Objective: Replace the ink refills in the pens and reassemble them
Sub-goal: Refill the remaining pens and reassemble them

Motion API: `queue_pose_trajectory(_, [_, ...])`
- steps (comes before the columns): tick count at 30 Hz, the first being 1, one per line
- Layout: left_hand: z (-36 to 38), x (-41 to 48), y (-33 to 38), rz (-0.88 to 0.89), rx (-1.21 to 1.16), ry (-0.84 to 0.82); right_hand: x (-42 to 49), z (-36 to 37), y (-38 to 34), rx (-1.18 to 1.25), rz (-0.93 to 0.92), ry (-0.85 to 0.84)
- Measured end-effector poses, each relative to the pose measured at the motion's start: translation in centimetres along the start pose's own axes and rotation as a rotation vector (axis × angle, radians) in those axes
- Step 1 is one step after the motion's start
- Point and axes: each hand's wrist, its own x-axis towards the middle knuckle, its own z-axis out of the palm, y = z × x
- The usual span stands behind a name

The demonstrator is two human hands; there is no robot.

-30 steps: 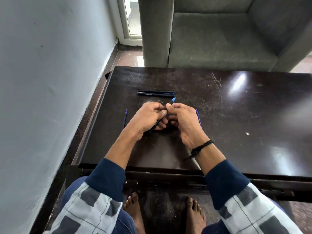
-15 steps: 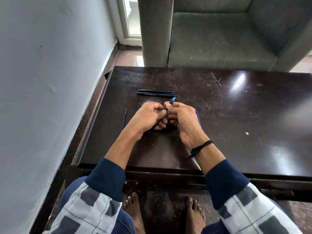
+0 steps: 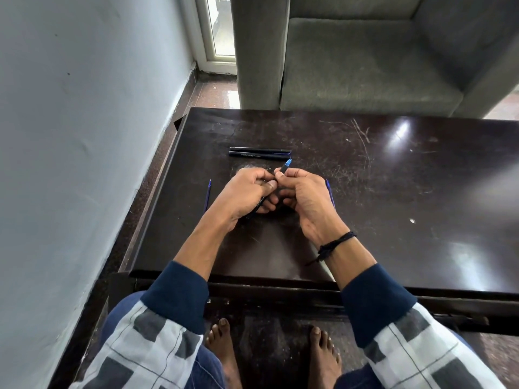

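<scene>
Now: third pen underway

The pen (image 3: 284,168) hangs over the tabletop's (image 3: 393,206) left half, left hand (image 3: 247,192) gripping its barrel, right hand (image 3: 306,197) pinching near the blue tip. Two pens (image 3: 259,153) by the far edge seem finished; refills (image 3: 207,195) flank the hands. Little has moved since a second ago.
</scene>
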Motion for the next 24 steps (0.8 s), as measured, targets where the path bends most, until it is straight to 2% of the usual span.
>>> queue_pose_trajectory(24, [0.11, 0.27, -0.23, 0.031, 0.061, 0.040, 0.29, -0.19, 0.28, 0.018, 0.009, -0.017])
